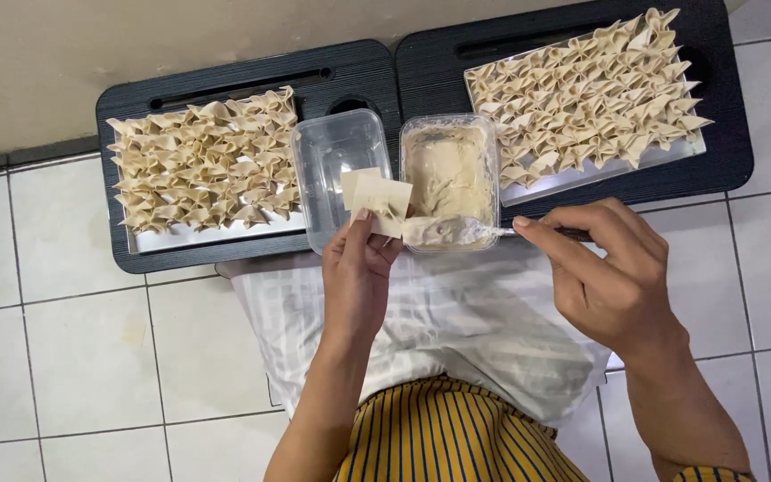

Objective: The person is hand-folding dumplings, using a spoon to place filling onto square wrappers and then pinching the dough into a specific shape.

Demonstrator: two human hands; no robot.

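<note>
L hand: raised, grip pinching square wrapper at lower edge.
R hand: grip closed on spoon, tip in filling tub.

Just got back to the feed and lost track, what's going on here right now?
A person is filling dumpling wrappers. The left hand holds a square wrapper over a nearly empty clear tub. The right hand holds a spoon dipped into a tub of pale filling. Two trays of folded dumplings sit on black boards, one on the left and one on the right.
</note>
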